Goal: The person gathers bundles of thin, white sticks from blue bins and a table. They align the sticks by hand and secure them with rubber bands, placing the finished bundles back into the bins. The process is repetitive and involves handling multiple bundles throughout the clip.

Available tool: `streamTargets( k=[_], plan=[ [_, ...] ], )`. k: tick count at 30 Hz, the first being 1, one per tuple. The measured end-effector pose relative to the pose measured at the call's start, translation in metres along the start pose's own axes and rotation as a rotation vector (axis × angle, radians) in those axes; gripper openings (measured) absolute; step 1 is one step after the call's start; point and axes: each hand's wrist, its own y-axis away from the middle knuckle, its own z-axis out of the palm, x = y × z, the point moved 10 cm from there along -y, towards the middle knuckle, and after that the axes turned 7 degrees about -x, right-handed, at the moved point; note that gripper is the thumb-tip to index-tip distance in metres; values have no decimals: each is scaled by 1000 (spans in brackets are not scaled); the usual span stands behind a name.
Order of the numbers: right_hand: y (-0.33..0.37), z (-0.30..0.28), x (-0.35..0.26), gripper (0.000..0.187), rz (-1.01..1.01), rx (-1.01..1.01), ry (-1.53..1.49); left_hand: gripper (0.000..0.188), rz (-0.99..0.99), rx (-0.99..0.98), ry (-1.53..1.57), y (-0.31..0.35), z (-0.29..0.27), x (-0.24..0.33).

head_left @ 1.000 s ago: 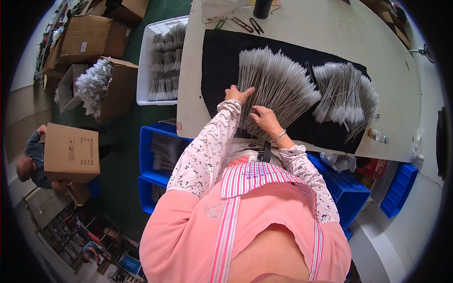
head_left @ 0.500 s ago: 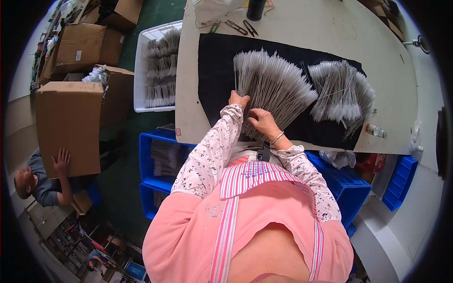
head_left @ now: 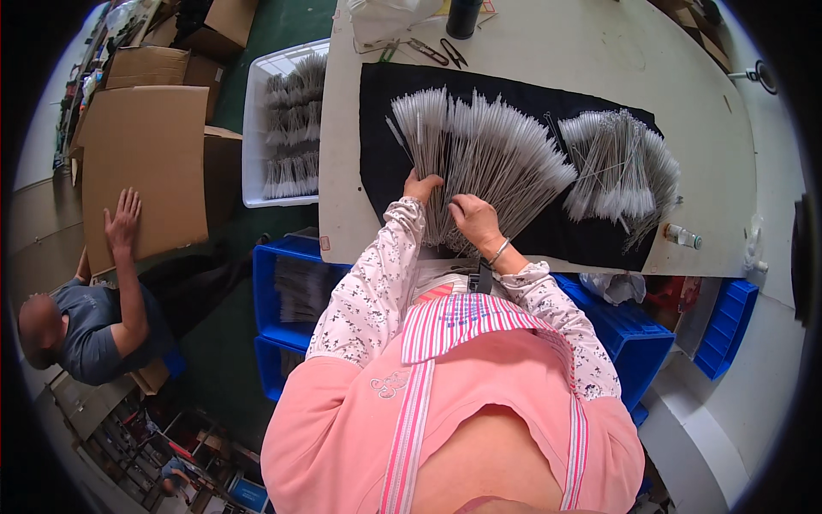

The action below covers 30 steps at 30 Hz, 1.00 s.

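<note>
On a black cloth [head_left: 381, 163] lie many thin wire-handled brushes with white bristle heads. A smaller bunch of wire brushes [head_left: 421, 124] fans out at the left, with my left hand [head_left: 421, 186] closed around its handles. A narrow dark gap parts it from the larger fan of brushes [head_left: 512, 137] in the middle. My right hand [head_left: 476, 219] is at the lower left handles of that larger fan, thumb and fingers pinched together. What lies between its fingertips is too small to make out. Another pile of wire brushes [head_left: 621, 163] rests apart at the right.
Snips [head_left: 452, 53] and a dark cup [head_left: 463, 19] are at the table's far side. A small glass bottle [head_left: 682, 236] lies at the right. Left of the table stands a white bin [head_left: 257, 128] of brushes above blue crates [head_left: 267, 287]. A co-worker [head_left: 103, 317] handles a carton [head_left: 141, 171].
My left hand has shifted left with a bunch of brushes, opening a gap beside the larger fan. My right hand has moved slightly. The co-worker's carton has moved and turned.
</note>
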Motion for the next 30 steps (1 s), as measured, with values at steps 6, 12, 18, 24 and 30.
streamTargets(
  k=[6, 12, 18, 24, 30],
  plan=[
    [-34, 8, 6, 23, 21, 96, -26, 46, 13, -187, 140, 17, 20, 19],
    [-47, 14, 10, 27, 138, -147, -313, 36, -9, -166, 174, 28, 16, 20],
    [-52, 13, 11, 36, 228, -92, -644, 25, 102, -50, 176, 40, 10, 26],
    [-43, 33, 35, 41, 320, -243, -615, 17, 130, -35, 201, 55, 15, 30],
    [-45, 37, 41, 37, 298, -256, -576, 15, 255, 31, 139, 95, 10, 50]
  ],
)
